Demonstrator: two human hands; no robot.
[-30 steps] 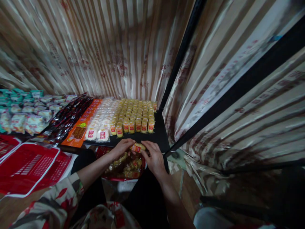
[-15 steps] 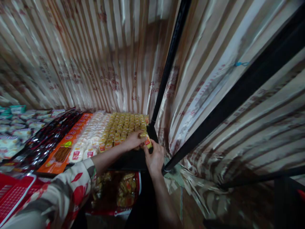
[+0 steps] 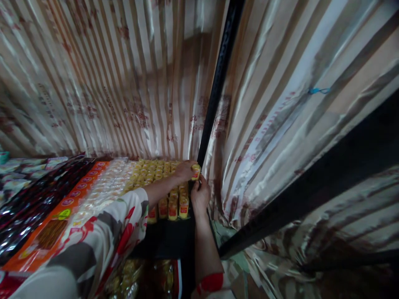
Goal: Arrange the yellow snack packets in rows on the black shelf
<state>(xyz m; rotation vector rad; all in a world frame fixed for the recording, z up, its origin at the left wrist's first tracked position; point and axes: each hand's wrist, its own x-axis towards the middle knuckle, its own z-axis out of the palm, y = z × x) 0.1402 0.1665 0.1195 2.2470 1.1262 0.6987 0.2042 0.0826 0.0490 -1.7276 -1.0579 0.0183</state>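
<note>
My left hand (image 3: 185, 171) reaches over rows of small yellow-wrapped snack packets (image 3: 152, 176) and grips one yellow snack packet (image 3: 195, 171) with a red label. From below and to the right, my right hand (image 3: 201, 194) pinches the lower edge of that same packet, its thumb and fingers close together. The held packet is at the far right back corner of the rows, beside a black post (image 3: 209, 112). Part of the rows is hidden behind my left hand and forearm.
Left of the rows lie clear-wrapped white packets (image 3: 106, 178), an orange snack pack (image 3: 62, 207) and dark shiny packs (image 3: 34, 203). Below the black shelf (image 3: 165, 236) is a box of yellow packets (image 3: 134, 276). Striped curtain (image 3: 149, 83) hangs behind, and a thick black bar (image 3: 296, 182) slants on the right.
Both hands have moved from the front right of the rows to the back right corner with the packet. Front packets by the shelf edge now show. The view has shifted.
</note>
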